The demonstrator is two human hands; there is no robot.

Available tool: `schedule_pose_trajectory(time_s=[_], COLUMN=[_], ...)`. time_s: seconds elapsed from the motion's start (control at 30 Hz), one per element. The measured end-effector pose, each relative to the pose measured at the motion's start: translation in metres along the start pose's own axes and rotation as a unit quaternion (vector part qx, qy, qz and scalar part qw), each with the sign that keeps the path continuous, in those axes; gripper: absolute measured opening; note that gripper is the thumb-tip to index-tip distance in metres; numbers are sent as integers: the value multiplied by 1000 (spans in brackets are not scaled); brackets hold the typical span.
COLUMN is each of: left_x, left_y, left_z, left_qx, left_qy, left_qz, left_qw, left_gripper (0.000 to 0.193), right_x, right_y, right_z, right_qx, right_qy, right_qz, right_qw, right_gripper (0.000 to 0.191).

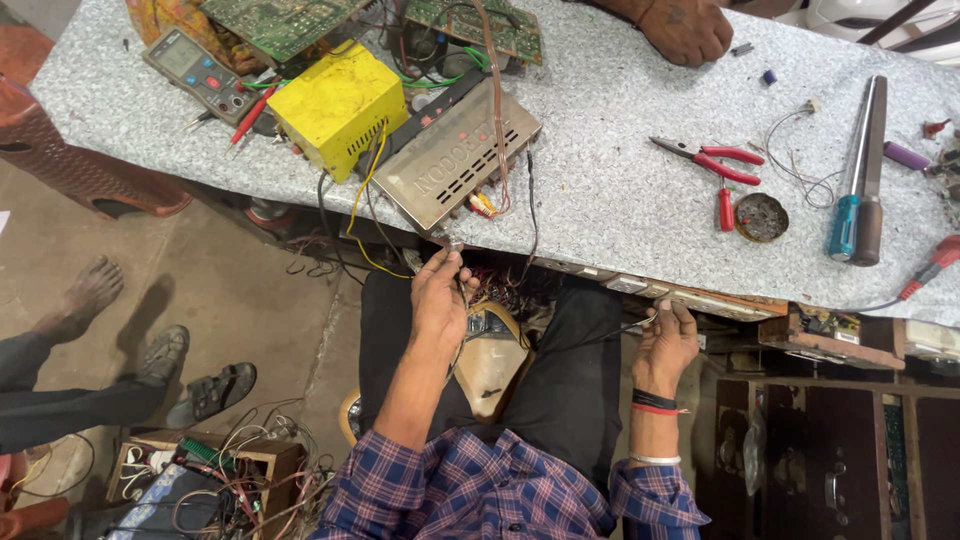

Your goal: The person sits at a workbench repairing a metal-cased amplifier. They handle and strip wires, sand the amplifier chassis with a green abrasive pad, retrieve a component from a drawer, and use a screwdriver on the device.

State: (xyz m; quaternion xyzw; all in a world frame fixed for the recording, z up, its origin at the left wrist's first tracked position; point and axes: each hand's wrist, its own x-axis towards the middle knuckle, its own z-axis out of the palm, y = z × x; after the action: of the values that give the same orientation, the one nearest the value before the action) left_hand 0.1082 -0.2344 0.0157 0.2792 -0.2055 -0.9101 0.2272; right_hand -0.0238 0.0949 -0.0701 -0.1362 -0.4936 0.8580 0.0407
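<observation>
A thin black wire [590, 338] runs below the table edge [600, 262], over the person's lap. The left hand [438, 298] pinches a wire end near the grey metal box [455, 152]; the right hand [668, 338] grips the black wire, palm inward.

Blue-red plaid shirt [500, 495], sleeves rolled; black trousers [570, 370]; right wrist: black-red band [655, 402], perhaps silver bangle [655, 460].

The metal case [455, 155] is lying at the table's [600, 200] near edge. Left of the case, touching it, a box [338, 105] is sitting; further left, a multimeter [200, 75]. Behind the case, circuit boards [470, 25] are lying. Right of the case, well apart, pliers [715, 160] are resting. Below the case, the left hand [440, 295] is gripping wires.
</observation>
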Motion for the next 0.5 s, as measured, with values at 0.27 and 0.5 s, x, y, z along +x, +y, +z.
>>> schedule_pose_trajectory(time_s=[0.27,0.5], left_x=[-4,-7], left_y=[2,3], left_z=[3,4], left_qx=[7,8], left_qy=[7,6], left_qz=[-2,6], left_qw=[1000,1000], left_gripper=[16,15], right_x=[0,-6], right_y=[-1,-7], right_z=[1,6], right_qx=[4,0], right_qy=[-4,-8], right_qz=[-7,-4], right_qw=[1000,1000], right_gripper=[17,17])
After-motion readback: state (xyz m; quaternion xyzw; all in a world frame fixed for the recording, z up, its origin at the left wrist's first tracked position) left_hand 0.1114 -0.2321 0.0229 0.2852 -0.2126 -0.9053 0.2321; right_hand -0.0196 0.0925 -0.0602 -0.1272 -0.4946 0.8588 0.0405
